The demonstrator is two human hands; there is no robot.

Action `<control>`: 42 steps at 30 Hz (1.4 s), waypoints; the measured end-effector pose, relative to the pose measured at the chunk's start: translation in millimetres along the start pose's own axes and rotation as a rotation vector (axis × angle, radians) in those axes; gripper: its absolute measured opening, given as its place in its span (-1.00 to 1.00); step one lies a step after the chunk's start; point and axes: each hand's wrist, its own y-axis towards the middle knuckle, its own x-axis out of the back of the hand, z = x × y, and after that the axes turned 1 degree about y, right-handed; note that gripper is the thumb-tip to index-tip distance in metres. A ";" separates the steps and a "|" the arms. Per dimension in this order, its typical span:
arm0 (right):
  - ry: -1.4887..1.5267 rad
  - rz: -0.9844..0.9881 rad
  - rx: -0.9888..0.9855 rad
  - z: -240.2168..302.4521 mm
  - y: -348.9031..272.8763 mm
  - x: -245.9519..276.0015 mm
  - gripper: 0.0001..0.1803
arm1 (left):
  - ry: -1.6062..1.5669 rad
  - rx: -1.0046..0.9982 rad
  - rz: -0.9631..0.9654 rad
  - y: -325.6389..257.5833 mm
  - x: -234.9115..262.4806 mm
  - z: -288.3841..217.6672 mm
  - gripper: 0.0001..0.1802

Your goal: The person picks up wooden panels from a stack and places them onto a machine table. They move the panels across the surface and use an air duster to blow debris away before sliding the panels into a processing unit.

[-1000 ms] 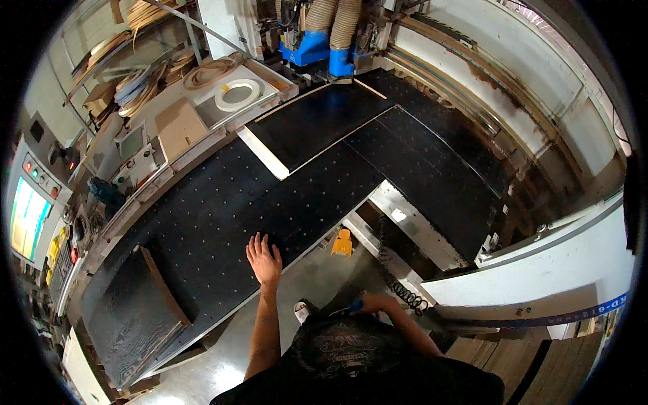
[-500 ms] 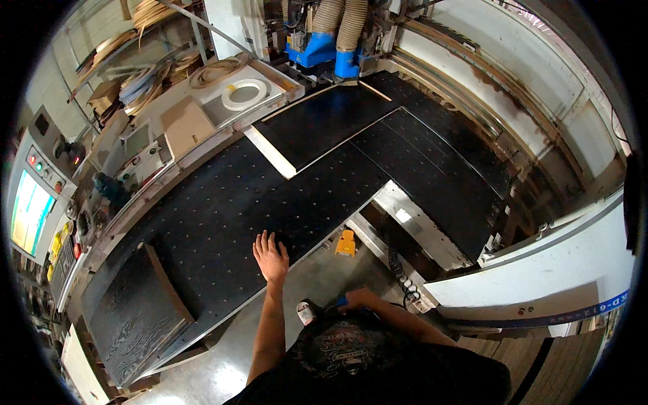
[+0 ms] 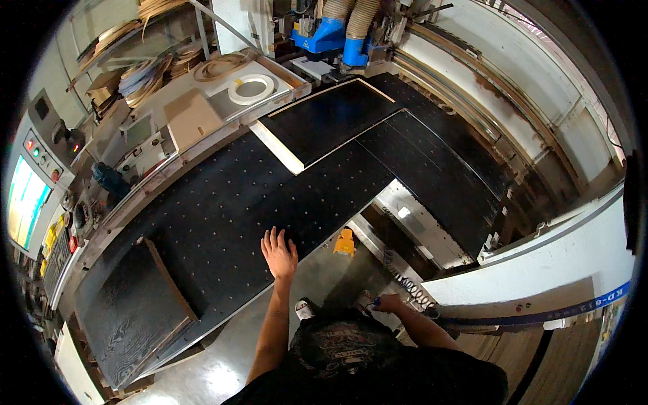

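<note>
My left hand [image 3: 279, 256] is over the front edge of the long black machine bed [image 3: 223, 209], fingers stretched out and holding nothing. Small round studs dot this bed. Low at my right side, my right hand [image 3: 389, 303] is closed on a small blue tool [image 3: 374, 301]; most of it is hidden, and its exact kind does not show. A coiled hose [image 3: 407, 282] hangs right beside that hand. Farther up the bed lies a black panel [image 3: 331, 121] with pale strips along some edges. A dark wood-grain board [image 3: 131, 310] rests at the bed's left end.
A yellow foot pedal [image 3: 344, 243] stands on the floor before the bed. Blue dust hoods [image 3: 320, 37] hang at the far end. A control screen [image 3: 28, 202] is at left. The back ledge carries a white tape roll [image 3: 250, 89] and a brown board [image 3: 192, 120].
My left hand has shifted slightly right along the bed's edge. My right hand, with the blue tool, has moved outward to the right, nearer the coiled hose. The view has shifted a little.
</note>
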 end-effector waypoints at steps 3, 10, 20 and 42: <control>-0.107 0.006 -0.070 13.9 -37.1 23.8 -0.23 | 0.035 0.006 0.019 -4.0 3.0 8.5 -0.52; 0.773 0.170 0.210 74.1 -111.4 106.3 -0.25 | 0.049 0.002 0.022 -3.6 5.3 8.2 -0.52; 1.313 -0.824 0.197 111.0 -122.3 174.2 -0.62 | 0.069 0.009 0.016 1.6 4.9 -1.3 -0.52; 1.154 -1.490 -0.821 -213.1 -136.2 92.6 -0.40 | 0.213 -0.001 0.036 -4.2 -8.4 -25.7 -0.54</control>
